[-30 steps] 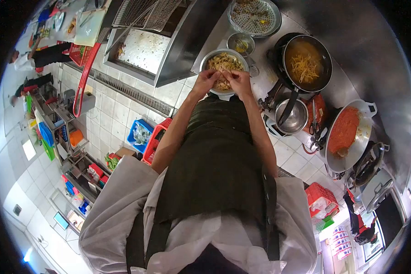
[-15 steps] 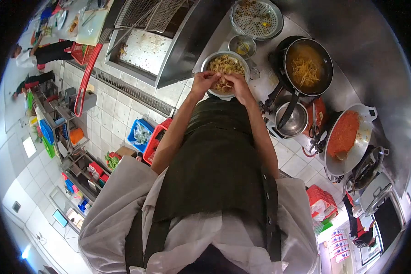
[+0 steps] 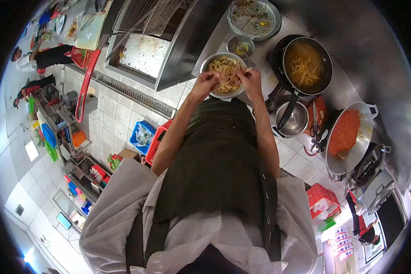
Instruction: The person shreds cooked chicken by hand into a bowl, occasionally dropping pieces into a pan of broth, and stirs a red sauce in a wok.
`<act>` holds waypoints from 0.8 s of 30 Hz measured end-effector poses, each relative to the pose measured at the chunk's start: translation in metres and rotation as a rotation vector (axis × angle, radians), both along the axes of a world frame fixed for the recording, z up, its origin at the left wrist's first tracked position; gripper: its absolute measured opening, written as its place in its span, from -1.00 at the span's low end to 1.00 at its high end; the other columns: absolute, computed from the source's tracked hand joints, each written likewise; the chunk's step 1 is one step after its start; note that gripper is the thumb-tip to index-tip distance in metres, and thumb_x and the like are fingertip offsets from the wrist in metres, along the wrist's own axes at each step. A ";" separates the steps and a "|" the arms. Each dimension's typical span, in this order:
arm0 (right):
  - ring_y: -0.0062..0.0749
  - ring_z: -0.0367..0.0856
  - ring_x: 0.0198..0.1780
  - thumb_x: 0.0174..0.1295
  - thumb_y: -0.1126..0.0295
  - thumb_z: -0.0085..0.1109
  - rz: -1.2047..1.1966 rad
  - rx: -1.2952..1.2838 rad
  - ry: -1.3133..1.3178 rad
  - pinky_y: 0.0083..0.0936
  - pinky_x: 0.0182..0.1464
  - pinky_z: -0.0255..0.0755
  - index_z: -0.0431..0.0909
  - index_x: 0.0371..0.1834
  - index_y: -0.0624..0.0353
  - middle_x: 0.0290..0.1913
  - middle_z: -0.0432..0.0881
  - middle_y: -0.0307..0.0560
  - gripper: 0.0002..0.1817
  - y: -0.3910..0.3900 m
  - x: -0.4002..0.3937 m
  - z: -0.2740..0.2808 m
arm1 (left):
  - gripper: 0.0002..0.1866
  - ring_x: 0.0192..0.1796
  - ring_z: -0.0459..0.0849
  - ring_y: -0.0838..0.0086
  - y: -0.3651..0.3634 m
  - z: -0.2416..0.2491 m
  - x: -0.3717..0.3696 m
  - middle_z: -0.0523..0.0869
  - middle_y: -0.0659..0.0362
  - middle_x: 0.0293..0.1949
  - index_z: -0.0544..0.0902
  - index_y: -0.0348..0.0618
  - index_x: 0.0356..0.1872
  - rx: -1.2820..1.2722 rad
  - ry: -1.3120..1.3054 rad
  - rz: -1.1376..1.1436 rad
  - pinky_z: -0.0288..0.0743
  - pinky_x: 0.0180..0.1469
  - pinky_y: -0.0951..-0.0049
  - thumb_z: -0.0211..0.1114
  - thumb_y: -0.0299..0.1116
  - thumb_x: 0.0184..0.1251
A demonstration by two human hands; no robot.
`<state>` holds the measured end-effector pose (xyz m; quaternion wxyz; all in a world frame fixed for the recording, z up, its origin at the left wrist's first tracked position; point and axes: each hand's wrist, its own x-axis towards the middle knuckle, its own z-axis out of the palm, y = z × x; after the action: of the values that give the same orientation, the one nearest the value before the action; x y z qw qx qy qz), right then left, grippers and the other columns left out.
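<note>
A metal bowl [image 3: 204,66] of shredded, pale brown food [image 3: 224,66] stands at the counter edge just in front of the dark apron. Over its left side my left hand [image 3: 206,84] is closed, fingertips pinched on something too small to make out. My right hand [image 3: 250,83] is at the bowl's right side, its fingers closed on a pale shred of the food. A gap separates the two hands. Right behind the bowl sits a small metal bowl [image 3: 240,47] with yellow liquid and a utensil.
A perforated tray [image 3: 254,18] lies at the back. To the right are a pan of yellow strips [image 3: 304,71], an empty steel pot [image 3: 297,119] and a wide pan of red sauce [image 3: 345,132]. A fryer [image 3: 144,52] is left. Co-workers [image 3: 27,59] stand far left.
My hands, together over the bowl before, have moved apart. The right hand has shifted right to the bowl's rim with a shred between its fingers.
</note>
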<state>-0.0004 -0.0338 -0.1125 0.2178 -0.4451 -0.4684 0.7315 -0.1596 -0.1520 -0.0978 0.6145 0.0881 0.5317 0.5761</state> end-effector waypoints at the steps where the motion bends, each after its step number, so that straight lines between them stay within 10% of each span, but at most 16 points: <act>1: -0.69 0.45 -0.49 0.24 0.40 0.28 -0.048 0.005 0.021 -0.65 -0.44 0.32 0.64 -0.39 0.28 -0.48 0.59 -0.29 -0.84 0.002 0.002 -0.002 | -0.86 -0.35 0.53 0.73 0.003 0.002 -0.003 0.63 0.35 -0.36 0.66 -0.21 -0.22 0.040 -0.022 -0.002 0.45 -0.29 0.65 0.28 -0.35 0.36; 11: -0.72 0.48 -0.40 0.17 0.36 0.36 -0.221 0.116 0.089 -0.66 -0.34 0.37 0.67 -0.32 0.24 -0.39 0.64 -0.32 -0.84 0.047 0.072 0.076 | -0.76 -0.42 0.54 0.71 0.122 0.097 0.052 0.67 0.27 -0.46 0.66 -0.27 -0.34 0.055 0.380 -0.401 0.38 -0.42 0.62 0.28 -0.27 0.35; 21: -0.69 0.43 -0.37 0.32 0.25 0.19 -0.327 0.437 -0.138 -0.62 -0.32 0.31 0.63 -0.29 0.31 -0.40 0.61 -0.32 -0.72 0.132 0.191 0.061 | -0.68 -0.54 0.53 0.61 0.262 0.047 0.177 0.62 0.23 -0.59 0.65 -0.30 -0.18 0.301 0.958 -0.795 0.36 -0.49 0.50 0.24 -0.19 0.31; 24: -0.38 0.52 -0.40 0.34 0.22 0.13 -0.177 0.519 -0.393 -0.45 -0.29 0.37 0.61 -0.21 0.31 -0.41 0.63 -0.08 -0.69 0.154 0.206 0.044 | -0.69 -0.46 0.66 0.44 0.280 0.019 0.190 0.71 0.02 -0.48 0.68 -0.35 -0.18 0.220 0.769 -0.764 0.51 -0.38 0.42 0.34 -0.33 0.10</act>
<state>0.2060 0.1197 -0.0685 0.2919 -0.5463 -0.6317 0.4661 0.0304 0.1277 -0.0786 0.5286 0.5426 0.5847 0.2905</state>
